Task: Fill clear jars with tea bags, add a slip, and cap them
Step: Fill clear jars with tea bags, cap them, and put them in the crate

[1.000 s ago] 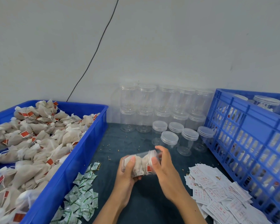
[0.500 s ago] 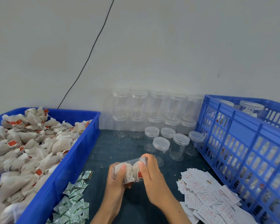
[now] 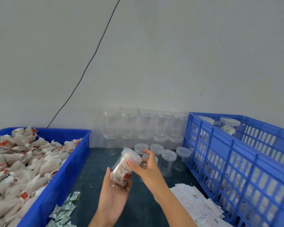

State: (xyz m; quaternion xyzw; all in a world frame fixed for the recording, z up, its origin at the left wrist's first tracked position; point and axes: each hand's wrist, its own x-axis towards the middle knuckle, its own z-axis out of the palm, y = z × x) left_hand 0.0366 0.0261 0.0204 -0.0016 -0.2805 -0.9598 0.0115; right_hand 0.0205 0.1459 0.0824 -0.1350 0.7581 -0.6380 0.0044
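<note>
1. Filled jar [image 3: 121, 171] up off the cloth, tilted, cap end away & up; cradled at its base in left hand [image 3: 112, 195], palm up, fingers curled loosely round the bottom. Prob held low so the top stays free for the other hand.
2. Right hand [image 3: 147, 167] at the cap [image 3: 131, 155]: thumb & fingertips pinching the rim side-on. Looks like twisting/seating the lid; can't tell if fully tight.
3. Tea bags w/ red tags packed inside, visible thru the clear wall. Slip inside? Can't tell, too blurred.
4. Blue bin [image 3: 59, 179] on the left, heaped w/ loose tea bags [image 3: 20, 161]; kept right by the left hand, prob for quick grabs.
5. Small green-white sachets [image 3: 62, 212] piled just beside that bin, near edge of the cloth.
6. Printed slips [image 3: 197, 203] fanned out on the right, under the right forearm; handy for that hand.
7. Empty capped jars [image 3: 144, 126] stacked two high vs the wall, a few more standing singly in front [image 3: 168, 161]; supply within reach, out of the work patch.
8. Blue slatted crate [image 3: 236, 163] far right, capped jars showing inside; likely the drop-off for finished ones.
9. Judged stage: capping this jar, crate next.
</note>
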